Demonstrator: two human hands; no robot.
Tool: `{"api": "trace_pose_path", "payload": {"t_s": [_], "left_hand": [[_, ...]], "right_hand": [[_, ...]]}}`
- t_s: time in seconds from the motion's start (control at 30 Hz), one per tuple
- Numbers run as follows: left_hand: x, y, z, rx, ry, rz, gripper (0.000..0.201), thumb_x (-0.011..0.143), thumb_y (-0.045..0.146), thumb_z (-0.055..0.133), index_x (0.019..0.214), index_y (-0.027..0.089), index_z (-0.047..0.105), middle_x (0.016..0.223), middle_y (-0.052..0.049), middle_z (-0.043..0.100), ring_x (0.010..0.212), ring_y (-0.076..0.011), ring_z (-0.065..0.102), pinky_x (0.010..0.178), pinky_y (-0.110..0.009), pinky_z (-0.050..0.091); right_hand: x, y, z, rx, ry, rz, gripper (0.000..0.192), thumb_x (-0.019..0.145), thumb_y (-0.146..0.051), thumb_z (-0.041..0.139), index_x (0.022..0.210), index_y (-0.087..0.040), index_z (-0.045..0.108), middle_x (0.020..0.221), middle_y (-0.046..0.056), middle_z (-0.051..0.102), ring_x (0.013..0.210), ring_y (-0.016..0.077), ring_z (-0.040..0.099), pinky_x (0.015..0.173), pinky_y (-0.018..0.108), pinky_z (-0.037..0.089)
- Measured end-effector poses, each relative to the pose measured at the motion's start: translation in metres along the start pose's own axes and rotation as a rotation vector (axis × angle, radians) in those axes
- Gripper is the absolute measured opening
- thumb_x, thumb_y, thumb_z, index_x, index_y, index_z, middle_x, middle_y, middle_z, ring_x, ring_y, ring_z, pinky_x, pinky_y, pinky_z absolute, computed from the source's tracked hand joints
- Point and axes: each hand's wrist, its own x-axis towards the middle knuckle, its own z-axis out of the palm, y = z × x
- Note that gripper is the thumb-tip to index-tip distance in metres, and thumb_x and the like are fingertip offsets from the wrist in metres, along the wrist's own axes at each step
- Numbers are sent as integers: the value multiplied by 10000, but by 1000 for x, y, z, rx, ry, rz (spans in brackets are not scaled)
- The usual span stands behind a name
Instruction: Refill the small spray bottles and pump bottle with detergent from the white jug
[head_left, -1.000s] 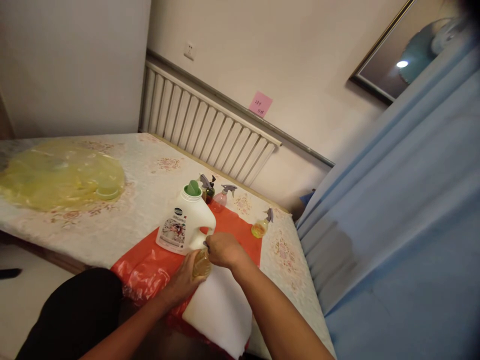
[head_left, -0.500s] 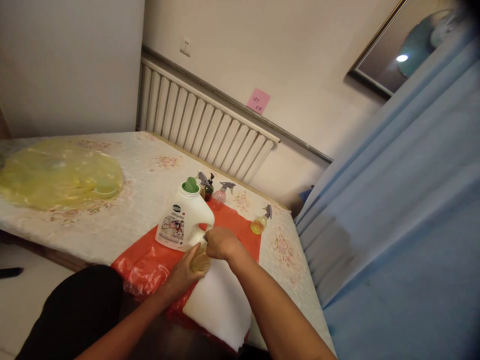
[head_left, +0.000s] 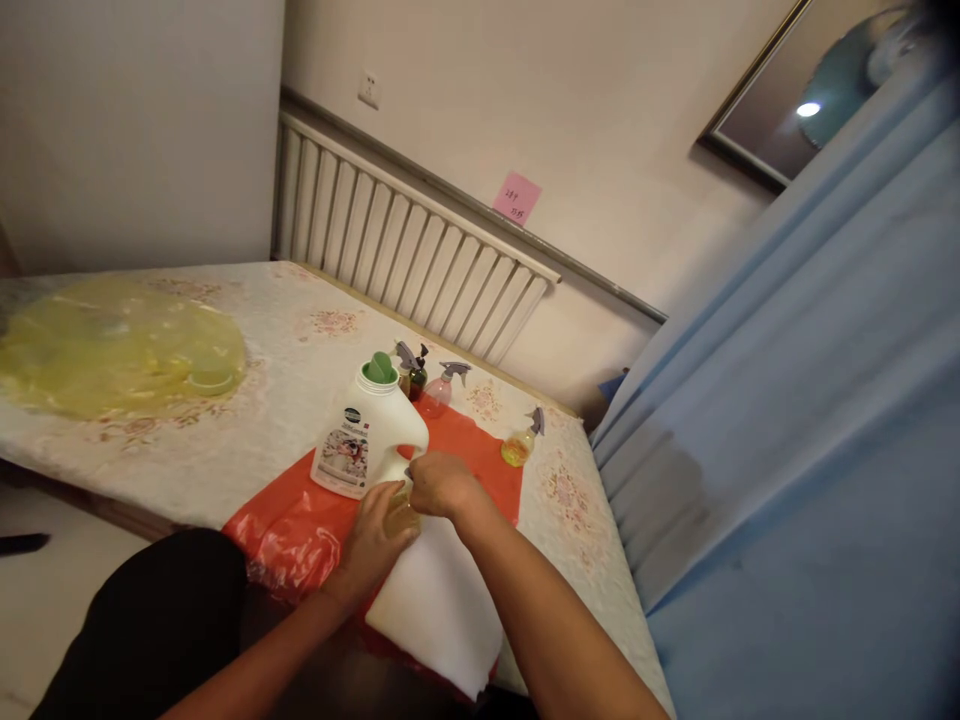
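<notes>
**Both hands closed on a small bottle of yellow liquid**

The left hand point(head_left: 375, 535) wraps the body of a small clear bottle of yellowish liquid point(head_left: 401, 513), its grip closed around the lower part. The right hand point(head_left: 442, 482) is closed over the bottle's top; whatever cap or sprayer sits there is hidden under the fingers. The bottle stands at the near end of an orange-red plastic sheet point(head_left: 300, 520), touching the far edge of a white folded cloth point(head_left: 439, 600) and just in front of a large white detergent jug with a green cap point(head_left: 367, 435).

Judging from this two-handed hold, the step in hand is work on the bottle's top, probably turning it. The next move would call for the left hand to hold the body upright and steady while the right twists, so nothing spills.

Further back on the sheet stand three small trigger spray bottles: dark green point(head_left: 417, 378), pink point(head_left: 439, 395), yellow point(head_left: 519, 446). All rest on a table with a floral cloth point(head_left: 285, 390).
</notes>
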Motion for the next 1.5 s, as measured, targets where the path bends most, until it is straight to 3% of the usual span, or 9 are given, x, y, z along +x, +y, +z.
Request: {"api": "trace_pose_path", "payload": {"t_s": [0.2, 0.53, 0.63, 0.8, 1.0, 1.07, 1.2, 1.33, 1.5], "left_hand": [[14, 24, 3, -21, 36, 6, 327, 749, 363, 683, 1024, 195, 628, 1026, -92, 670, 1021, -298, 622, 935, -463, 516], [20, 25, 4, -43, 3, -11, 168, 794, 344, 614, 902, 216, 609, 871, -26, 671, 838, -223, 630, 787, -355, 518], [20, 26, 4, -47, 0, 8, 143, 806, 337, 603, 885, 218, 604, 860, -28, 661, 836, -225, 629, 792, -357, 513], [18, 26, 2, -59, -28, 40, 120, 855, 331, 582, 911, 227, 600, 921, -38, 662, 906, -234, 628, 851, -382, 515], [18, 24, 0, -68, -54, 65, 176, 878, 318, 588, 1017, 216, 624, 1010, -62, 676, 972, -242, 628, 911, -399, 508], [18, 22, 0, -68, -62, 81, 188, 884, 315, 588, 1037, 215, 632, 1033, -66, 679, 996, -244, 628, 930, -403, 505], [18, 16, 1, -68, -70, 111, 215, 904, 303, 558, 1086, 223, 640, 1098, -73, 680, 1075, -254, 623, 987, -424, 493], [19, 15, -2, -75, -97, 143, 216, 922, 317, 544, 1079, 220, 655, 1112, -90, 688, 1088, -266, 624, 993, -446, 496], [20, 14, -5, -91, -118, 175, 221, 947, 332, 522, 1067, 216, 667, 1103, -97, 691, 1080, -264, 627, 985, -444, 506]], "right_hand": [[7, 4, 5, -23, -29, -50, 227, 795, -229, 663, 966, -143, 785, 1001, 166, 789, 937, 307, 750, 711, 316, 573], [8, 6, 6, 59, -31, -16, 245, 790, -318, 702, 946, -148, 784, 980, 168, 791, 915, 289, 748, 715, 305, 561], [3, 13, 3, 137, -20, -9, 210, 791, -320, 709, 926, -173, 774, 901, 109, 793, 823, 240, 744, 648, 255, 530], [-11, 28, 2, 300, 52, -46, 314, 892, -361, 651, 1182, -244, 690, 985, 14, 777, 851, 163, 711, 697, 202, 492], [-20, 46, 16, 761, 221, -137, 314, 983, -211, 465, 1203, -198, 689, 1077, 22, 746, 932, 162, 668, 794, 215, 493], [-21, 49, 21, 851, 208, -144, 352, 958, -162, 456, 1216, -197, 693, 1063, 20, 747, 908, 164, 669, 787, 227, 503], [-20, 52, 30, 901, 159, -164, 378, 898, -85, 462, 1123, -190, 748, 976, 13, 762, 872, 160, 688, 790, 241, 521], [-11, 55, 41, 913, 228, -314, 382, 829, -29, 516, 1012, -222, 789, 867, -7, 768, 824, 161, 697, 795, 254, 527], [-1, 60, 50, 855, 342, -496, 310, 793, -76, 643, 991, -264, 789, 1085, 19, 773, 999, 214, 708, 875, 301, 531]]}}
